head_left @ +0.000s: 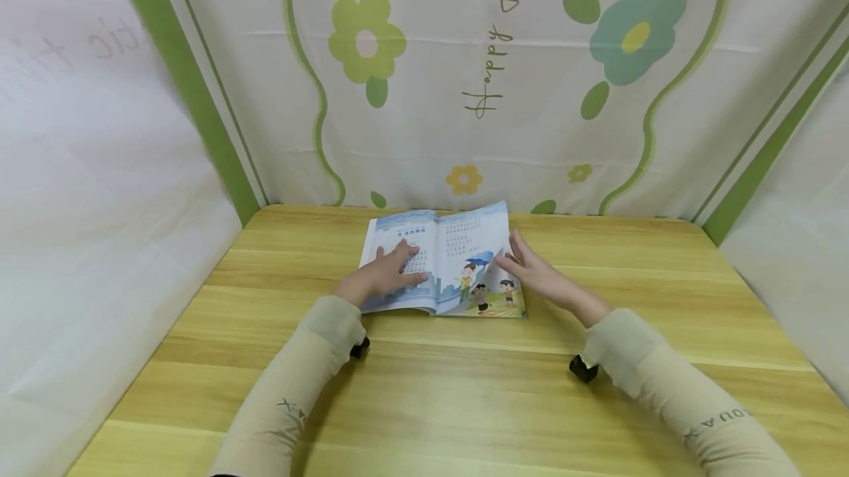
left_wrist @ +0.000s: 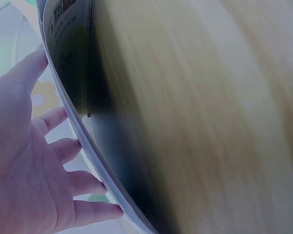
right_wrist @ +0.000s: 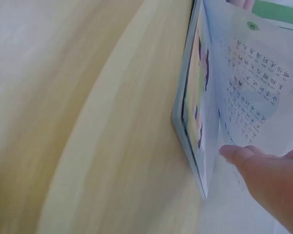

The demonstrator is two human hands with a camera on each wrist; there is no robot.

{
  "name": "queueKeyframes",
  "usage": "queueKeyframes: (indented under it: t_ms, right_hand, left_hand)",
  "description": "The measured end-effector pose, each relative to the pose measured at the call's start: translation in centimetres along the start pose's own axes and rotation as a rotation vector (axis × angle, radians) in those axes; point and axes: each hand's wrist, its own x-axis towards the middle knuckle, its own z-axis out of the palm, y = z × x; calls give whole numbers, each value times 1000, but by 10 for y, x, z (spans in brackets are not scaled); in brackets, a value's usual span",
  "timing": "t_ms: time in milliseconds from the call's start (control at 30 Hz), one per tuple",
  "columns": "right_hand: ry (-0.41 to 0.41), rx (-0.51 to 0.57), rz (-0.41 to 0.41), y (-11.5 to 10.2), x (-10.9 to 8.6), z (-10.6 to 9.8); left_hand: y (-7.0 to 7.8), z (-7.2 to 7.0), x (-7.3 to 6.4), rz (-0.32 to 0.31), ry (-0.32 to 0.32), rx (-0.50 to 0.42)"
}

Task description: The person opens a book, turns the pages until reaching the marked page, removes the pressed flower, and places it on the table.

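An illustrated book [head_left: 458, 241] lies spread on the wooden table, with blue-tinted pages and cartoon children at the lower right. Across its left page rests my left hand [head_left: 383, 273], fingers spread. The left wrist view shows those fingertips [left_wrist: 94, 184] along the page surface, and the book's near edge bows up off the table. My right hand [head_left: 537, 274] is at the outer edge of the right page, fingers extended. That page is partly raised, its lower corner curling over another picture. In the right wrist view, the thumb [right_wrist: 234, 153] touches the raised page [right_wrist: 254, 83], printed with text.
The wooden table [head_left: 464, 396] extends around the book. Behind it hangs a white curtain [head_left: 424, 130] with flowers and green vines, and white fabric sides stand left and right. A black wrist device [head_left: 584, 368] sits below the right sleeve, another [head_left: 360, 348] below the left.
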Motion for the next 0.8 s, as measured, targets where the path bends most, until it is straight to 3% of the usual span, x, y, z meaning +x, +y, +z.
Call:
queueKeyframes:
  t_ms: [267,400,567,800]
  right_hand:
    - [17,170,-93,-15,10,13]
    - [21,192,-132,-23,16,24]
    - [-4,175,-207,-26,23,38]
    - [24,12,-176,-26,22,50]
  left_hand:
    - [1,0,2,-16,-6,11]
    - [2,0,1,-24,-3,6]
    - [2,0,1,-7,13,9]
    - [4,1,1,-2,28,27]
